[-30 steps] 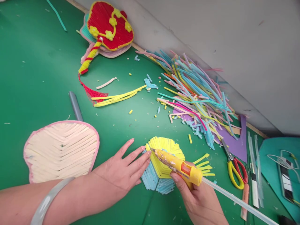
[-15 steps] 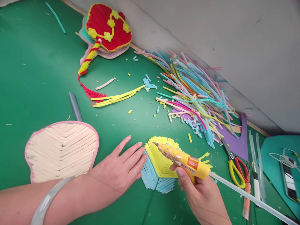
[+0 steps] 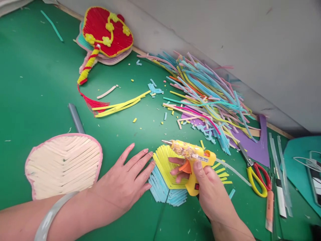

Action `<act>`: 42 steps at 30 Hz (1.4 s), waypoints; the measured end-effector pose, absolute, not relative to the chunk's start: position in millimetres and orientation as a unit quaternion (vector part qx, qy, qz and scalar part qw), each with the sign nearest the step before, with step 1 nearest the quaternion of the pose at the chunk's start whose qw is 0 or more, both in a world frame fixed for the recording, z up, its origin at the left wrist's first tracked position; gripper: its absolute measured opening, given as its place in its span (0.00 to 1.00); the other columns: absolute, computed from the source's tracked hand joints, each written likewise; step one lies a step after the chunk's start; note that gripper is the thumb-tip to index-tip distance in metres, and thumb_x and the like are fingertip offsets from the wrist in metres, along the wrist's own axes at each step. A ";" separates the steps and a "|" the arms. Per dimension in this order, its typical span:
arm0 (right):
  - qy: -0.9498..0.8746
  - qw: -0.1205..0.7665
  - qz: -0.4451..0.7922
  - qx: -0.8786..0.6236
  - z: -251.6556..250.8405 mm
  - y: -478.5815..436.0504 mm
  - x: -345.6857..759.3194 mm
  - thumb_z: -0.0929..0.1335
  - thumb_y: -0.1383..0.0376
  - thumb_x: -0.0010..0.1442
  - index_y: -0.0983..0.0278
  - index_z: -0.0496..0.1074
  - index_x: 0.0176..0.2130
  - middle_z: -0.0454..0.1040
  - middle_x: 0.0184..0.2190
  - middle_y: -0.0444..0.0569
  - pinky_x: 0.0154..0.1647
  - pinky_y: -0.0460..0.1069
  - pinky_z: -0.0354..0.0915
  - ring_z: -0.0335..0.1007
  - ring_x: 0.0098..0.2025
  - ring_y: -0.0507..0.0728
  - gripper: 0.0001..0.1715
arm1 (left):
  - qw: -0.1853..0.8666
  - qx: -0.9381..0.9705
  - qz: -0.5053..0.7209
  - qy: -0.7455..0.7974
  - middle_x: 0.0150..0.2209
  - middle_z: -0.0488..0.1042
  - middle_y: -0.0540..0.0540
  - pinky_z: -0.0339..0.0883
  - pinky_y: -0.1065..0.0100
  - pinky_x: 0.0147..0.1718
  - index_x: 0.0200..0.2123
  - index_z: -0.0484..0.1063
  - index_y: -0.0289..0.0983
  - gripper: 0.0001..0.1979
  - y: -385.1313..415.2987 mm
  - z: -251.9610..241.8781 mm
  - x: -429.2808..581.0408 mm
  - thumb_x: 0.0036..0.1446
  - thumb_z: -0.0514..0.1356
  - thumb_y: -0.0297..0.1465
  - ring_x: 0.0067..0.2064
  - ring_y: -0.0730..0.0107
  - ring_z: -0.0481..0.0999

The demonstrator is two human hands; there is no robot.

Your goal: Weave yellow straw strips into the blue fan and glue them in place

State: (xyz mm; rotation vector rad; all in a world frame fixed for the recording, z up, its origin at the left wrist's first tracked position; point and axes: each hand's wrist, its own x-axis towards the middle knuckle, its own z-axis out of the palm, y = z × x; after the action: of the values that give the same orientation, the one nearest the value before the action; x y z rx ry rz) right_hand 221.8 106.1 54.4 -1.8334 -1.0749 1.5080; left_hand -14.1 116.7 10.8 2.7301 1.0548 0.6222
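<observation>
My right hand (image 3: 208, 180) grips a yellow hot glue gun (image 3: 192, 152) with an orange trigger and a clear glue stick (image 3: 234, 170) coming out of its back. The gun's metal nozzle points left, above a panel (image 3: 164, 167) of yellow and blue pipe cleaner strips laid in a V pattern. Part of this panel is hidden behind the gun and hand. My left hand (image 3: 131, 175) lies flat, fingers spread, its fingertips at the panel's left edge. Left of it, a cream fan-shaped panel (image 3: 65, 164) with a pink border is partly covered by my forearm.
A red fan (image 3: 107, 30) with yellow flowers and a tassel rests on other fans at the back. Loose pipe cleaners (image 3: 205, 90) are heaped by the wall. Scissors (image 3: 253, 170), a cutter (image 3: 280, 197) and clear glue sticks (image 3: 284, 177) lie at right. A grey tube (image 3: 76, 117) touches the cream panel.
My right hand has turned the glue gun, so its handle and trigger now show and its nozzle sits higher. The left hand stays by the panel. The whole view has shifted slightly.
</observation>
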 end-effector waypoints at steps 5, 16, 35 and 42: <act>-0.408 0.229 0.598 -0.650 54.7 113.9 211.3 0.60 0.35 0.62 0.66 0.80 0.44 0.80 0.34 0.55 0.33 0.49 0.68 0.74 0.31 0.57 0.42 | 0.080 0.910 0.210 0.349 0.56 0.75 0.35 0.43 0.45 0.69 0.55 0.72 0.30 0.20 117.2 11.7 -13.3 0.68 0.55 0.38 0.61 0.53 0.71; -0.432 0.222 0.576 -0.657 52.1 116.8 208.0 0.59 0.34 0.61 0.66 0.80 0.43 0.78 0.28 0.52 0.26 0.47 0.66 0.71 0.25 0.54 0.43 | 0.084 0.913 0.196 0.348 0.59 0.73 0.36 0.41 0.45 0.69 0.58 0.69 0.31 0.22 118.7 13.7 -12.1 0.67 0.56 0.39 0.62 0.53 0.69; -0.412 0.234 0.604 -0.640 48.8 115.8 208.6 0.60 0.33 0.60 0.67 0.79 0.45 0.80 0.31 0.53 0.31 0.48 0.70 0.74 0.27 0.55 0.44 | 0.081 0.915 0.175 0.354 0.60 0.72 0.39 0.37 0.47 0.70 0.58 0.70 0.32 0.22 119.8 12.9 -10.6 0.68 0.55 0.40 0.63 0.54 0.69; -0.431 0.221 0.581 -0.654 49.7 116.9 207.9 0.58 0.31 0.59 0.67 0.79 0.43 0.79 0.29 0.53 0.26 0.47 0.68 0.73 0.26 0.55 0.46 | 0.090 0.916 0.173 0.352 0.60 0.71 0.37 0.40 0.43 0.69 0.59 0.70 0.33 0.23 120.1 13.1 -10.6 0.66 0.57 0.40 0.63 0.53 0.69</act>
State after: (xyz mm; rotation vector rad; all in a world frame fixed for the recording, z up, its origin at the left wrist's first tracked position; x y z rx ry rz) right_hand 207.9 116.9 49.7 -1.8078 -1.1917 1.6073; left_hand -10.6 120.1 13.1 2.7229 1.0463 0.5153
